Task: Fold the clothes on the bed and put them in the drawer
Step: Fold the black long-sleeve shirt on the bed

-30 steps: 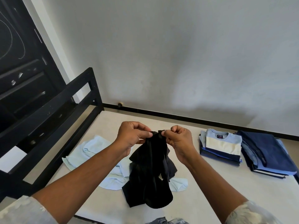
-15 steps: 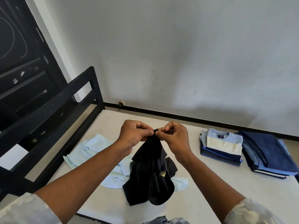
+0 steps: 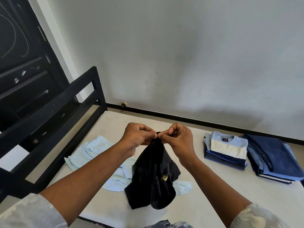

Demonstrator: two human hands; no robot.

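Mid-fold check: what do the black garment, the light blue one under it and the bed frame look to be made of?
Black garment: thin, soft matte fabric, probably a cotton knit. It hangs limp in loose folds from its pinched top edge.
Light blue garment: light cloth, crumpled with fine creases. The fibre is unclear.
Bed frame: rigid square bars with a matte black painted finish. Metal or wood, cannot tell.

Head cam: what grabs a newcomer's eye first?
Dead centre, the left hand and right hand pinch the top edge of a black garment, which hangs onto the bed. A crumpled light-blue garment lies behind it to the left; a striped-shirt stack and a navy stack sit folded at the right.
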